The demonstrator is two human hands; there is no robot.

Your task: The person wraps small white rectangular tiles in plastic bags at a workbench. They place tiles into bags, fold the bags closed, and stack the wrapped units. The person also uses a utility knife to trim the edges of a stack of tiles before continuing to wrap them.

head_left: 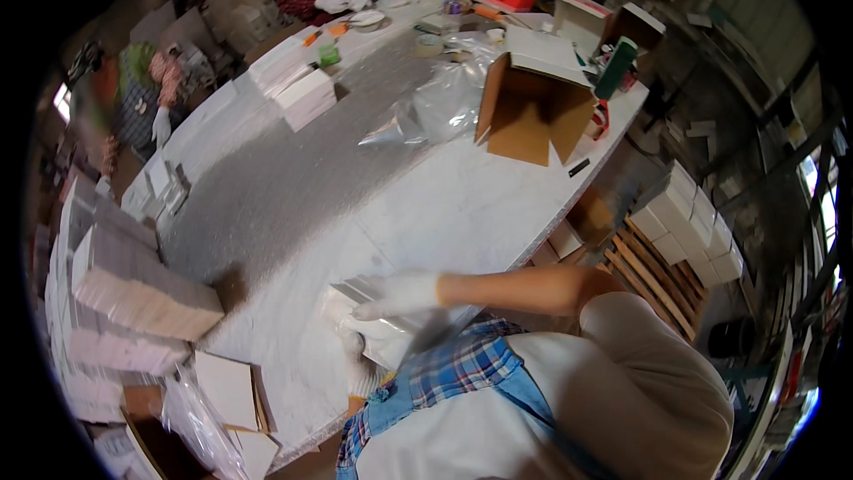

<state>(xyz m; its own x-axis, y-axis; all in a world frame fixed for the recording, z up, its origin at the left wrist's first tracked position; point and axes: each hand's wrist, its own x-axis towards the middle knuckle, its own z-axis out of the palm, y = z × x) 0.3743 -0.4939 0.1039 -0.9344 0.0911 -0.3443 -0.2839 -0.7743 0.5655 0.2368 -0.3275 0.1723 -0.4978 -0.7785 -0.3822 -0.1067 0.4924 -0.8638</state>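
Close to my body at the table's near edge is a stack of thin white tiles or boards (384,351), with shiny, clear-looking plastic about it. My right hand (398,294), in a white glove, lies across its top, fingers reaching over it to the left and closed on it. From below, my gloved left hand (358,366) grips the near left side, its thumb against the stack. The left fingers are partly hidden under it. Whether the stack is fully inside the plastic I cannot tell.
Tall white stacks (142,284) line the table's left end, near an open carton (164,431) with plastic. An open brown box (533,116) stands at the far right beside clear plastic bags (444,107). Two people work across the table. A wooden pallet (653,280) holds white blocks.
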